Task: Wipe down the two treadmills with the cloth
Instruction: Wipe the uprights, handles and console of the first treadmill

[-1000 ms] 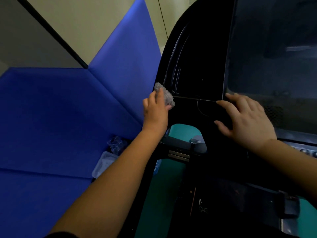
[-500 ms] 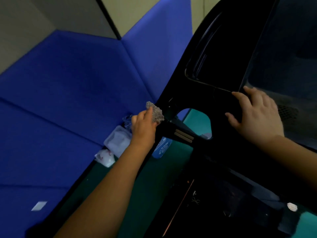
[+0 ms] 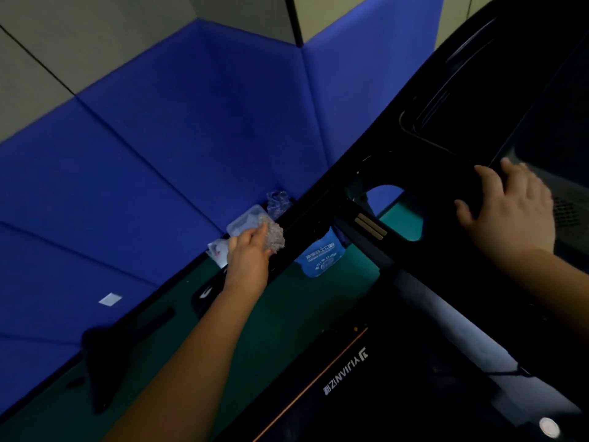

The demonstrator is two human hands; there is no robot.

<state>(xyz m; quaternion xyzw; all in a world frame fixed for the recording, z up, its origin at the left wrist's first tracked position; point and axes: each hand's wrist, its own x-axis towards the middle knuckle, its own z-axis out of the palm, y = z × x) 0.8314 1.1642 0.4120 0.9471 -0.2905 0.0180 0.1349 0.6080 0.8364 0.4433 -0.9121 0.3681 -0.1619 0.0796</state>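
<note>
Cloth pressed to the treadmill's side rail

Cloth (image 3: 273, 235), grey and crumpled, sits bunched in the left hand (image 3: 250, 258), whose fingers curl closed around it and hold it against the black upright rail of the treadmill (image 3: 414, 244). The left forearm reaches in from the lower left across the green floor (image 3: 274, 317).

The right hand (image 3: 513, 215) lies flat with its fingers spread and loosely open on the dark console frame, just beside the edge of the black screen; it holds nothing. It looks slightly blurred.

Below the hands, the treadmill deck shows white lettering and a thin orange line along its edge. Only 1 treadmill can be made out from this view.

Behind the left hand, at the foot of the blue padded wall (image 3: 159, 161), lie a clear plastic tray (image 3: 245, 223) and crumpled clear wrapping (image 3: 279, 200). A blue bag with white print (image 3: 320, 258) rests on the floor near the rail, just right of the cloth. A small white patch shows on the blue padding at the left.
</note>
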